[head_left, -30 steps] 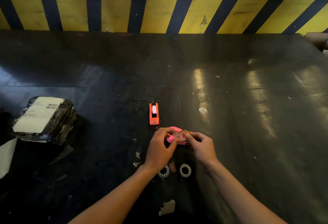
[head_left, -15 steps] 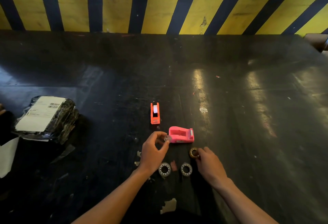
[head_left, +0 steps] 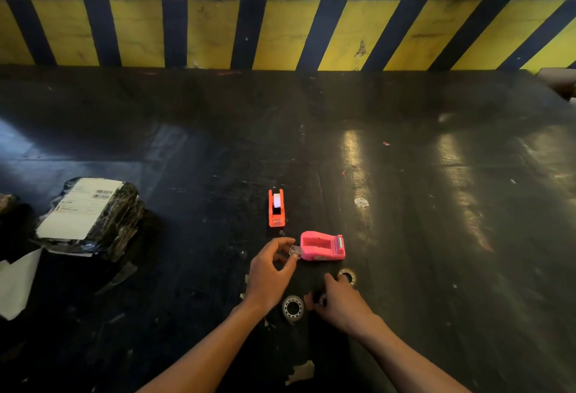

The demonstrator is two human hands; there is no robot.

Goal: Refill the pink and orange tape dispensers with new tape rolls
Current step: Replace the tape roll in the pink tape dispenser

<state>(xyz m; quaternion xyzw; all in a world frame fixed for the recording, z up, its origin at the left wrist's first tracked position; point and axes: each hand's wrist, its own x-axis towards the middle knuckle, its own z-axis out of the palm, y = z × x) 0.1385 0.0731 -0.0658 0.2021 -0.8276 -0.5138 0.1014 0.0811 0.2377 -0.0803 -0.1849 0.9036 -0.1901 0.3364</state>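
The pink tape dispenser (head_left: pixel 322 246) lies on the dark floor with its roll slot empty. Just beyond it stands the orange dispenser (head_left: pixel 276 208) with a white roll inside. My left hand (head_left: pixel 271 271) pinches a small clear spool piece (head_left: pixel 295 251) beside the pink dispenser's left end. My right hand (head_left: pixel 341 304) is down on a tape roll (head_left: pixel 322 299), fingers closing around it and mostly hiding it. Another clear roll (head_left: pixel 293 307) lies between my hands. A worn, brownish roll (head_left: pixel 347 276) lies just right of my right fingers.
A black-wrapped parcel with a white label (head_left: pixel 90 216) sits at the left, white paper (head_left: pixel 15 280) below it. A yellow-and-black striped curb (head_left: pixel 280 34) runs across the back. Torn paper scraps (head_left: pixel 300 372) lie near my arms.
The pink dispenser went from my hands to the floor. My right hand set down the brownish roll, then slid left onto a new roll. My left hand kept the clear spool piece.
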